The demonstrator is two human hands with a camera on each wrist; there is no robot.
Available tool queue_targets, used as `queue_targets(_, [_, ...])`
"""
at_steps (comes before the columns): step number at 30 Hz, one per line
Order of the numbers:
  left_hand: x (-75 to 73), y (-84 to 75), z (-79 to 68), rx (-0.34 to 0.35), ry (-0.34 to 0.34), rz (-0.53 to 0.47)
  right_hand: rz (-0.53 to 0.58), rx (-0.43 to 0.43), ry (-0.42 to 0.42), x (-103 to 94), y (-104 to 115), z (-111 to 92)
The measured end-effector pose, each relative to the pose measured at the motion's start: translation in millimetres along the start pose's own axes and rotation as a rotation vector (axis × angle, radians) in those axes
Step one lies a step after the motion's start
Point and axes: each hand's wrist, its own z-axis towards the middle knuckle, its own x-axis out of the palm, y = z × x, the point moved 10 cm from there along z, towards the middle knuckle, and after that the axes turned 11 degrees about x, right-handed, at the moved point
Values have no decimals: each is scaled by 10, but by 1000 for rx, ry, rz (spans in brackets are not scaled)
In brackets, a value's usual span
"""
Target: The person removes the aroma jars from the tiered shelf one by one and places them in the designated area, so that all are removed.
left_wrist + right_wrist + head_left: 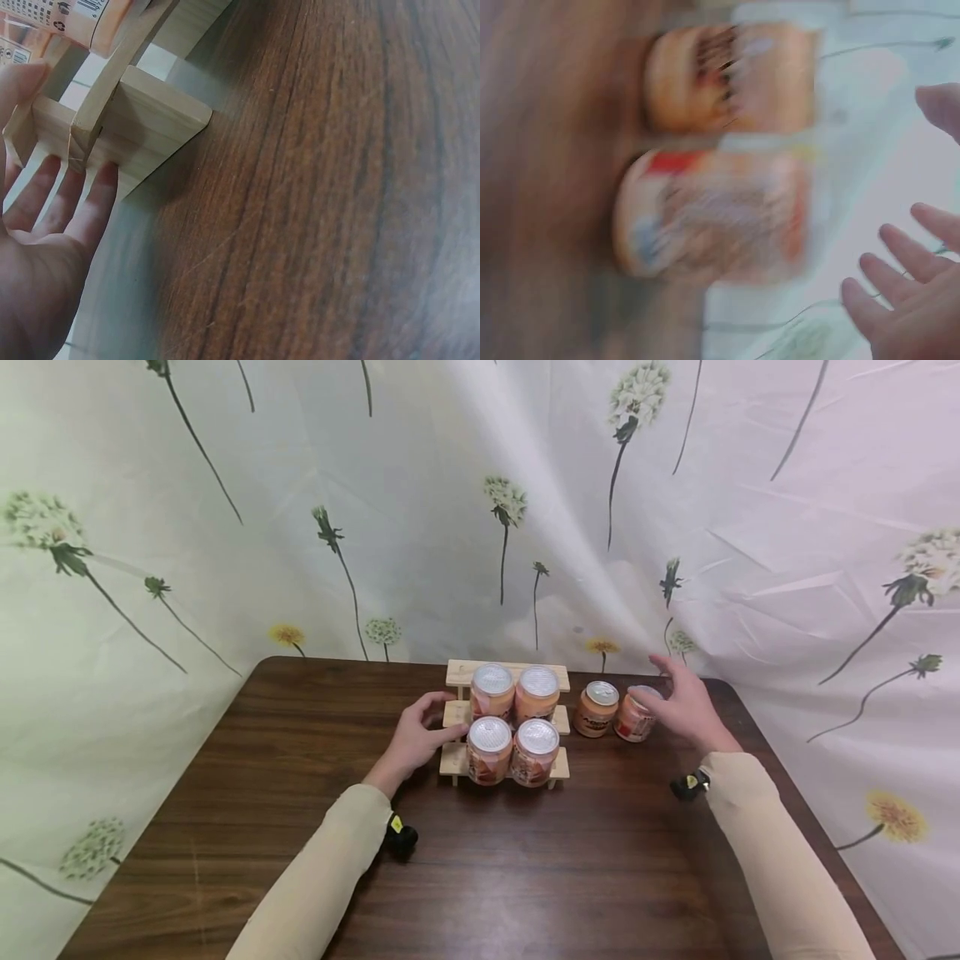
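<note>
A three-step wooden rack carries several orange cans with silvery lids, among them a front can and a back can. My left hand grips the rack's left side, its thumb over the step and its fingertips against the wooden side piece. To the right of the rack, two more cans stand on the table: an orange can and a pink-and-red labelled can. Over the latter, my right hand is spread, fingers apart and holding nothing. In the right wrist view both cans are blurred.
The dark wooden table reaches a hanging cloth printed with dandelions, close behind the rack. Black cameras are strapped to both wrists, one a left wrist camera.
</note>
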Motion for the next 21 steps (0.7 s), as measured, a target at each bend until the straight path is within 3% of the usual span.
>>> queue_targets(5, [4, -8, -12, 17, -11, -6, 95, -148, -4, 32, 562, -57])
queue_targets(11, [8, -7, -11, 22, -9, -10, 66, -302, 127, 399, 1115, -201])
queue_targets(15, [6, 11, -1, 23, -13, -7, 18, -349, 217, 658, 1323, -244])
queue_targets(21, [-5, 16, 1, 26, -14, -9, -43, -357, 285, 893, 1439, -207])
